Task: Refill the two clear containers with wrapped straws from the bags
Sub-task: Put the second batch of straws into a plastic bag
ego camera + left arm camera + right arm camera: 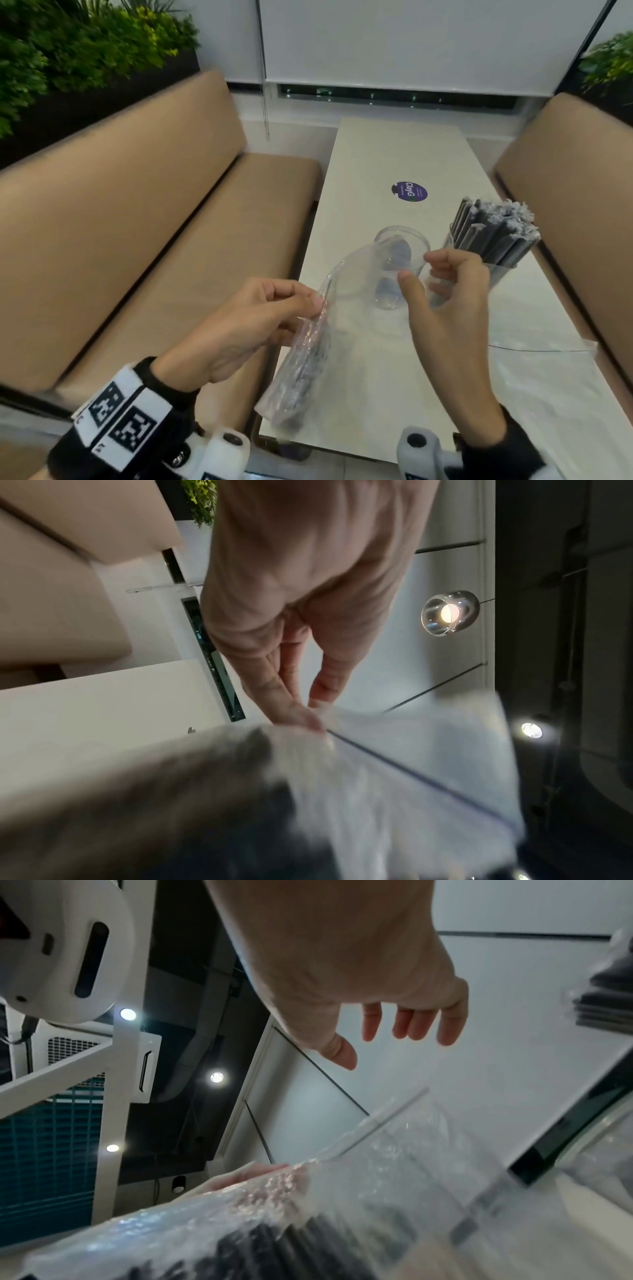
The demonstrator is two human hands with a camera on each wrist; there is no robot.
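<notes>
My left hand (318, 305) pinches the edge of a clear plastic bag (301, 370) near its mouth; dark wrapped straws lie in the bag's lower part. The bag slants up from the table's near edge toward an empty clear container (400, 240). Beside the bag's mouth, my right hand (423, 274) hovers with loosely curled fingers and holds nothing. To the right stands a second clear container (500, 270), full of grey wrapped straws (493, 226). The left wrist view shows the left hand (315, 718) pinching the bag (411, 777). In the right wrist view, the right hand (377, 1045) hangs apart above the bag (342, 1191).
The white table (394, 154) is narrow and carries a purple round sticker (409, 192) further back. Tan padded benches (137, 222) flank it on both sides. Another clear plastic bag (548, 394) lies flat on the table's near right part.
</notes>
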